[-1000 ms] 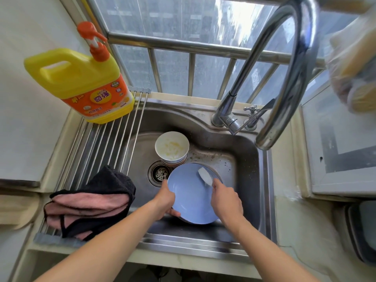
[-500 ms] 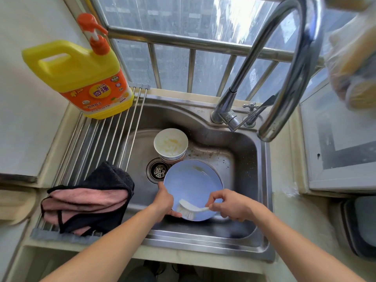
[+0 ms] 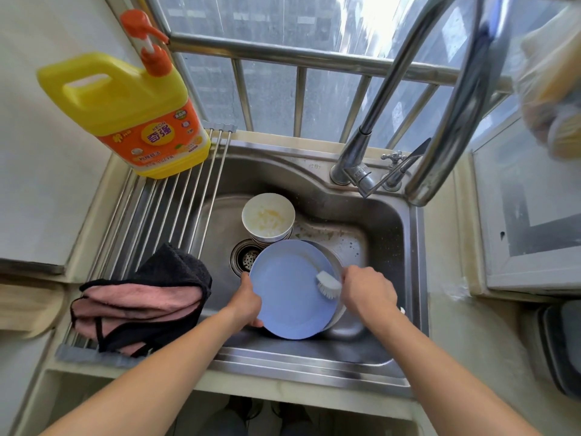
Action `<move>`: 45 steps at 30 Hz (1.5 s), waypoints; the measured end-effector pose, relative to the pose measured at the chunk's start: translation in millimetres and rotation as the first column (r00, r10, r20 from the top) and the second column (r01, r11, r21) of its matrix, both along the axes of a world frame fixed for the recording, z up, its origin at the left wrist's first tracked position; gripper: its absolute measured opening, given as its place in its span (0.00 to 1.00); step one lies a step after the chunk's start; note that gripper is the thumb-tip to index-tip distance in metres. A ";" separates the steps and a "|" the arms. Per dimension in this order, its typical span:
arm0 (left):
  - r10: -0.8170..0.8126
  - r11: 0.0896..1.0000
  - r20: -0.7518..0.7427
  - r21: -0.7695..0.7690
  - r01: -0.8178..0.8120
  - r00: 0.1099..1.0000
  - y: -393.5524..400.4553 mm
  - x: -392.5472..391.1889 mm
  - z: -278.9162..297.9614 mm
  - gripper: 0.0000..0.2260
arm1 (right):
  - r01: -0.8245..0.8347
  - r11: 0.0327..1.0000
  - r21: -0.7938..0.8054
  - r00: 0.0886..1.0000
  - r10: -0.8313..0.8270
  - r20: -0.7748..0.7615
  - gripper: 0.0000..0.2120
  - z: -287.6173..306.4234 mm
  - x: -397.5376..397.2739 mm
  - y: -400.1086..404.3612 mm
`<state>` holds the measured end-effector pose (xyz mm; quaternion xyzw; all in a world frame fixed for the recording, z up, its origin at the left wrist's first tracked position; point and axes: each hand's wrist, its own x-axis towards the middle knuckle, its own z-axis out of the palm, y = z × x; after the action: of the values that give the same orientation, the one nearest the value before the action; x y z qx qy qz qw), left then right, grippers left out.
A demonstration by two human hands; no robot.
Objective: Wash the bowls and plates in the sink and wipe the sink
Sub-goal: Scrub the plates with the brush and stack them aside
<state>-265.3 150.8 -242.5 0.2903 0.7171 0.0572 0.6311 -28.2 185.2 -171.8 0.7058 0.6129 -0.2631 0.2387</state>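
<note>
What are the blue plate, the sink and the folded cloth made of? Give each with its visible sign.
Blue plate: probably plastic or melamine, going by its even matte colour and soft sheen.
Sink: stainless steel with a brushed finish, shown by its grey metallic reflections.
Folded cloth: soft pile fabric, likely microfibre, with a fuzzy pink and black surface.

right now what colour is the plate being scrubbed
Light blue plate, clearest in the head view.

A single wide-angle head camera is looking steeply down and forward from above the person's chest, sitting close over the steel sink. Both forearms are entering from the bottom edge. The faucet is looming large at upper right, very near the lens. Straight lines are bowing toward the edges, and the window bars are filling the top.
</note>
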 end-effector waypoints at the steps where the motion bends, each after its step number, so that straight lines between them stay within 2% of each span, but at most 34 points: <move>1: -0.004 1.000 0.016 -0.008 0.004 1.000 -0.4 5.0 1.9 0.21 | -0.022 0.999 0.048 1.000 0.021 0.011 0.16 0.1 -0.2 2.9; 3: 0.009 1.000 0.048 -0.016 -0.008 0.999 -1.0 17.2 7.3 0.18 | -0.051 0.991 0.126 0.999 0.053 -0.011 0.14 -2.6 -6.4 3.9; 6: 0.033 0.999 0.050 -0.011 -0.033 0.998 -2.4 30.5 15.2 0.16 | 0.023 0.983 0.184 0.988 0.006 -0.154 0.06 -14.4 -20.0 -5.8; 7: 0.025 0.999 0.032 0.019 -0.026 0.999 -3.2 31.6 17.1 0.18 | 0.056 0.980 0.190 0.980 -0.017 -0.200 0.05 -18.4 -23.4 -10.1; 10: -0.017 0.993 0.023 0.121 0.014 1.000 -6.0 26.2 18.9 0.40 | 0.137 0.969 0.204 0.964 -0.083 -0.252 0.05 -25.8 -24.5 -17.4; 12: -0.171 0.972 0.042 0.168 0.162 0.984 -10.2 20.8 27.8 0.45 | 0.179 0.962 0.205 0.959 -0.124 -0.255 0.06 -27.0 -19.3 -16.4; 14: -0.495 0.844 -0.067 0.201 0.498 0.866 -15.0 15.6 32.9 0.45 | 0.213 0.959 0.186 0.951 -0.159 -0.265 0.06 -28.3 -13.1 -12.7; 15: -0.583 0.768 -0.144 0.226 0.600 0.800 -18.1 14.8 33.6 0.45 | 0.224 0.959 0.173 0.946 -0.171 -0.275 0.06 -29.1 -11.0 -11.1; 16: -0.589 0.733 -0.223 0.256 0.630 0.777 -20.5 15.6 31.8 0.43 | 0.236 0.959 0.160 0.941 -0.184 -0.284 0.07 -29.6 -9.9 -10.0; 18: -0.458 0.736 -0.398 0.331 0.590 0.795 -25.3 21.9 26.8 0.35 | 0.254 0.957 0.144 0.933 -0.203 -0.299 0.07 -30.2 -8.5 -9.8; 19: -0.411 0.692 -0.529 0.350 0.632 0.743 -24.8 26.6 24.6 0.30 | 0.265 0.954 0.143 0.928 -0.212 -0.307 0.06 -30.7 -7.3 -10.2; 21: -0.363 0.470 -0.773 0.331 0.818 0.521 -19.6 35.1 22.6 0.22 | 0.282 0.950 0.132 0.922 -0.230 -0.310 0.07 -31.5 -4.0 -10.8; 23: -0.405 0.175 -0.845 0.303 0.937 0.349 -11.6 40.8 24.4 0.17 | 0.284 0.951 0.120 0.923 -0.237 -0.304 0.07 -30.3 1.0 -9.6; 24: -0.440 0.047 -0.848 0.307 0.950 0.296 -8.7 43.0 27.4 0.15 | 0.281 0.953 0.112 0.924 -0.237 -0.300 0.07 -28.8 3.4 -8.9; 25: -0.495 -0.018 -0.826 0.320 0.947 0.269 -6.8 44.0 29.5 0.13 | 0.277 0.956 0.099 0.925 -0.238 -0.295 0.07 -26.4 5.2 -8.3; 26: -0.564 -0.018 -0.781 0.338 0.941 0.269 -6.0 45.0 31.3 0.12 | 0.269 0.959 0.089 0.928 -0.233 -0.291 0.07 -23.6 6.9 -7.8; 29: -0.655 0.136 -0.686 0.306 0.942 0.317 -4.1 44.4 43.6 0.13 | 0.234 0.967 0.103 0.942 -0.200 -0.270 0.07 -13.7 11.4 -10.2; 32: -0.638 0.271 -0.627 0.360 0.892 0.447 0.2 39.1 61.0 0.10 | 0.323 0.917 0.234 0.907 -0.229 -0.353 0.06 2.8 14.6 -10.7; 34: -0.581 0.433 -0.530 0.441 0.786 0.618 3.4 34.4 71.8 0.04 | 0.423 0.850 0.314 0.861 -0.268 -0.433 0.07 16.9 14.1 -8.6; 35: -0.522 0.536 -0.440 0.498 0.682 0.731 4.6 31.9 76.7 0.05 | 0.473 0.811 0.344 0.834 -0.285 -0.473 0.06 23.9 14.0 -8.0; 36: -0.436 0.641 -0.337 0.533 0.551 0.834 5.6 28.7 79.9 0.10 | 0.516 0.776 0.363 0.805 -0.295 -0.515 0.06 30.8 14.0 -8.1; 38: -0.234 0.790 -0.199 0.532 0.305 0.952 8.8 21.8 85.8 0.20 | 0.562 0.754 0.339 0.761 -0.311 -0.570 0.05 42.5 12.8 -10.5; 41: -0.024 0.885 0.021 0.466 0.011 0.999 13.0 14.9 87.1 0.21 | 0.539 0.821 0.188 0.667 -0.279 -0.691 0.04 53.7 4.0 -18.9; 43: -0.010 0.905 0.088 0.425 -0.028 0.996 14.9 12.7 82.6 0.21 | 0.452 0.883 0.129 0.640 -0.221 -0.736 0.04 55.1 -5.3 -25.5; 45: -0.010 0.915 0.102 0.402 -0.032 0.995 15.6 12.1 77.2 0.21 | 0.461 0.877 0.137 0.668 -0.241 -0.704 0.04 47.1 -8.8 -28.1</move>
<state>-253.2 166.4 -165.4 0.4068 0.6585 0.2219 0.5930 -37.0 157.0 -124.6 0.6973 0.5402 -0.4417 -0.1641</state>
